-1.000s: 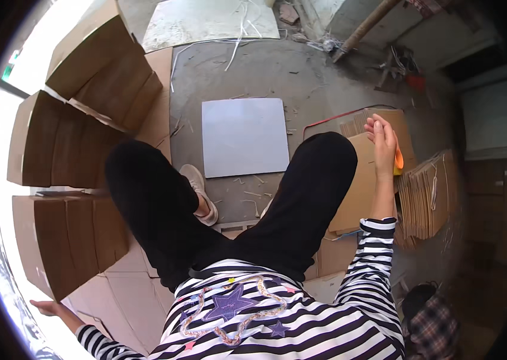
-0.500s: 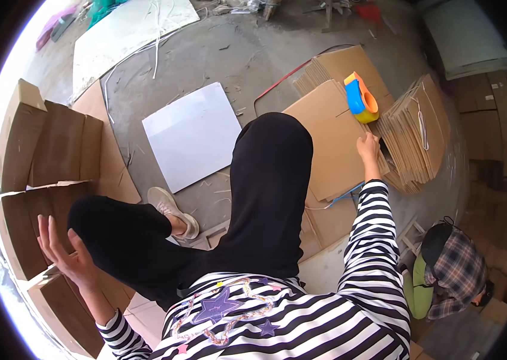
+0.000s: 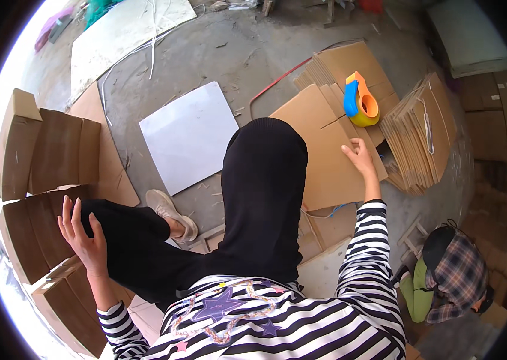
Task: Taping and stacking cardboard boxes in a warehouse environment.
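Note:
On the right side, my right hand [image 3: 359,159] is at the top flattened cardboard box [image 3: 319,144] of a pile, near its right edge. The thumb lies on the face of the board and the fingers are curled; their tips are partly hidden. A tape dispenser [image 3: 361,103], blue, orange and yellow, rests on the cardboard just beyond this hand. My left hand [image 3: 85,240] hovers beside my left knee, fingers stretched and slightly spread, with nothing in it.
Assembled cardboard boxes [image 3: 58,147] are stacked on the left. A white board [image 3: 187,138] lies on the floor ahead. Tied flattened boxes [image 3: 421,135] lean at the right. A person in a plaid top [image 3: 457,270] crouches at the lower right. Pale strapping [image 3: 152,45] trails at the far left.
My right hand has moved a little left and nearer, and the top flattened box has shifted the same way. My left hand has risen and moved right, towards my knee.

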A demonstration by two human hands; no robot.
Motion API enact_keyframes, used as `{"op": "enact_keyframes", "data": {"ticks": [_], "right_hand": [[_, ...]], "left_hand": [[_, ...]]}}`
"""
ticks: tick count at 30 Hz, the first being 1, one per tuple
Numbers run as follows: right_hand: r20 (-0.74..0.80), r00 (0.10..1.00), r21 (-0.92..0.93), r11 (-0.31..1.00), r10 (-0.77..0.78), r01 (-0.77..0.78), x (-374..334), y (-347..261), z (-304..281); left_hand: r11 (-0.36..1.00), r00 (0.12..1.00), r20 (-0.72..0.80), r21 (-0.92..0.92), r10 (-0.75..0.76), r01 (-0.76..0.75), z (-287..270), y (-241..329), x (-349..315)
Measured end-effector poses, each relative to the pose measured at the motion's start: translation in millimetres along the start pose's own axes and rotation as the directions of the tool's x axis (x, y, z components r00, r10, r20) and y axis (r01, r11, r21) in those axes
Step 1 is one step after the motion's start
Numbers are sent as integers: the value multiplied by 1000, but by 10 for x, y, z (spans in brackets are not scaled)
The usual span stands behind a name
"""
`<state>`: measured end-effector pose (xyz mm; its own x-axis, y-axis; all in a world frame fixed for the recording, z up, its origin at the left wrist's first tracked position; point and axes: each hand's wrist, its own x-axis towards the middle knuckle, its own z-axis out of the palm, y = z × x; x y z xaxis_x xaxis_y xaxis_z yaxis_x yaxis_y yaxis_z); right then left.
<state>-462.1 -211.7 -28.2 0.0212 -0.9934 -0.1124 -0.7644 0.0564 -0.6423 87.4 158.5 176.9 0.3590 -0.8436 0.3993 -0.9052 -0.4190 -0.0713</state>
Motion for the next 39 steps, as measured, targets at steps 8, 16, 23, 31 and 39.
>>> {"op": "enact_keyframes", "data": {"ticks": [8, 16, 23, 31, 39], "right_hand": [[157, 783, 76, 798, -601, 597, -327, -2514, -598], [466, 156, -15, 169, -871, 986, -787, -3925, 783], [650, 289, 95, 453, -703, 887, -1047, -3238, 1729], [836, 277, 289, 809, -473, 511, -787, -3135, 1914], [635, 391, 69, 552, -667, 831, -779, -3363, 1801]], "left_hand": [[711, 962, 72, -660, -264, 244, 59, 406, 438], [234, 801, 173, -903, -573, 362, 958, 474, 895], [264, 771, 386, -782, -506, 565, 1910, 431, 380], [109, 716, 517, -771, -469, 628, 1870, 522, 363], [81, 691, 550, -752, -470, 654, 1808, 507, 375]]}}
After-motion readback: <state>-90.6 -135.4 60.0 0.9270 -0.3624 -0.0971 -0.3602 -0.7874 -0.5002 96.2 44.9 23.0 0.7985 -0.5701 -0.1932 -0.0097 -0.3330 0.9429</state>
